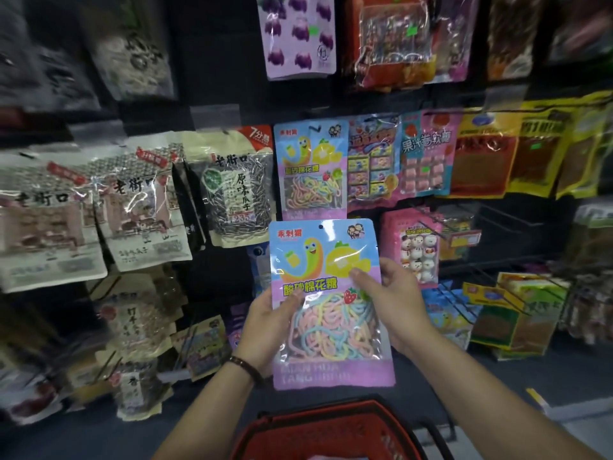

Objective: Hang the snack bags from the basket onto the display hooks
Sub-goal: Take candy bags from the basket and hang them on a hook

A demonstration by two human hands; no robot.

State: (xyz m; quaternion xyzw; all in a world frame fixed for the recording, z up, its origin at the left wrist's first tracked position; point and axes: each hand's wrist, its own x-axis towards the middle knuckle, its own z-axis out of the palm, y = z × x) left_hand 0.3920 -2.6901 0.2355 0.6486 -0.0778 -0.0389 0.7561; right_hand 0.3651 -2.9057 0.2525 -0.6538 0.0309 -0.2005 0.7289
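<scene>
Just above held bag [326, 250], matching bag [311, 167].

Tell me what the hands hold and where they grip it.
Both hold one candy bag: the left hand grips its left edge at mid-height, the right hand its right edge, thumbs on the front.

The snack bag [326, 303] is blue and lilac, printed with a green-orange worm, yellow lemon and pastel ropes. The basket [331, 429] is red with seemingly black handles.
</scene>
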